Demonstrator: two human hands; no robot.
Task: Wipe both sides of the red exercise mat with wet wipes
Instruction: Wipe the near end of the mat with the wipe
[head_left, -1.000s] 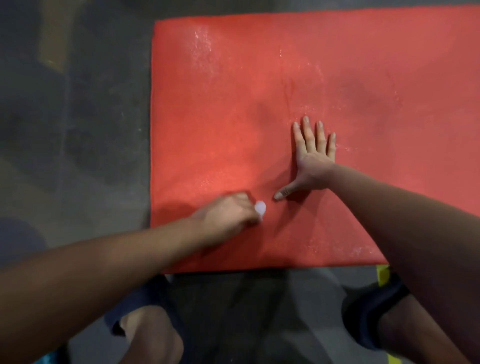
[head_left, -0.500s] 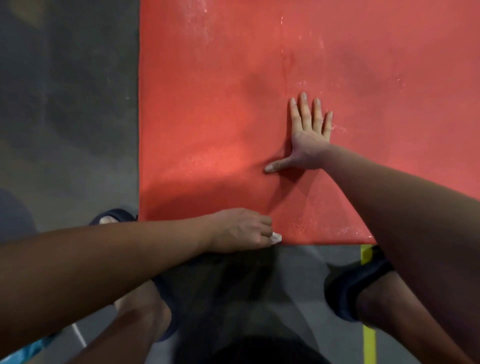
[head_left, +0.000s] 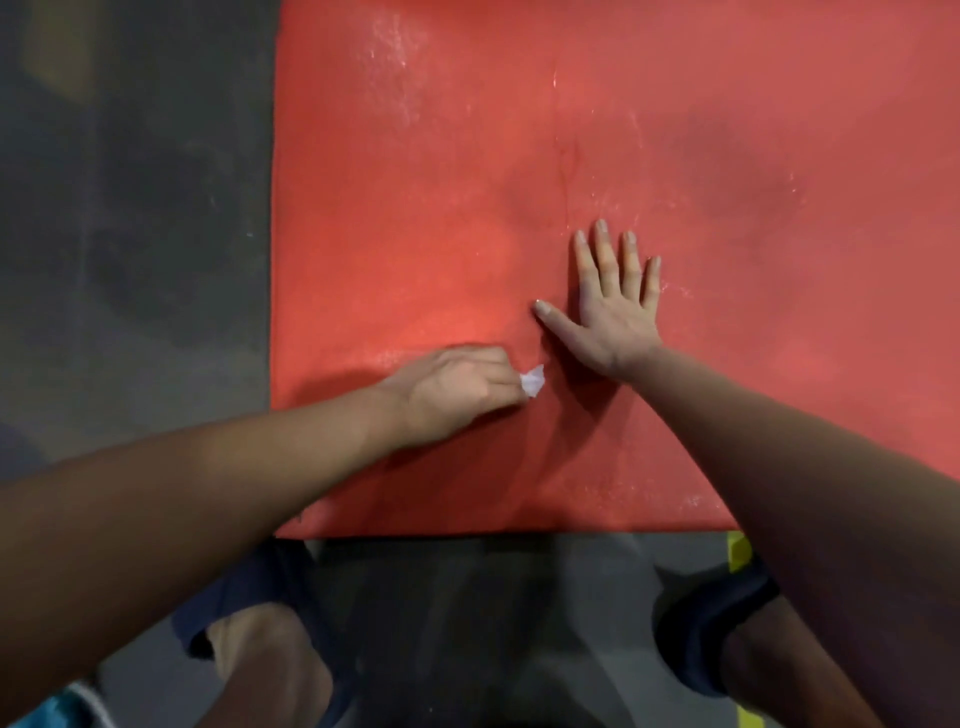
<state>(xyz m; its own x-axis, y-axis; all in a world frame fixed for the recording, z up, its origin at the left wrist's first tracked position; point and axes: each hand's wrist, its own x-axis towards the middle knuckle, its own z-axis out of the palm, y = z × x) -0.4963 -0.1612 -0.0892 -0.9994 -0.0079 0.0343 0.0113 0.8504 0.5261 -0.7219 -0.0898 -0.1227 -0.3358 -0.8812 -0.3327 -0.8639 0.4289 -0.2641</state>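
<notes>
Mat: red mat (head_left: 415, 234) flat on the grey floor (head_left: 130, 208).
Left hand (head_left: 457, 389): on the mat, fingers curled round a white wipe (head_left: 533, 382).
Right hand (head_left: 613, 306): flat on the mat beside the wipe, fingers spread wide.

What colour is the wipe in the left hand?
White; the wipe pokes out of the left hand, clearest in the head view.

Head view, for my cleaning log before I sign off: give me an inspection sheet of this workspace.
Surface: dark grey floor, red mat lying flat on it.
Job's things: mat bears whitish smears toward its far edge; white wipe on it.
Clutter: nothing seen.
Hands: left hand grips the wipe against the mat; right hand flat on the mat, fingers spread.
Cables: nothing seen.
Surroundings: yellow floor marking beside the mat's near edge.
</notes>
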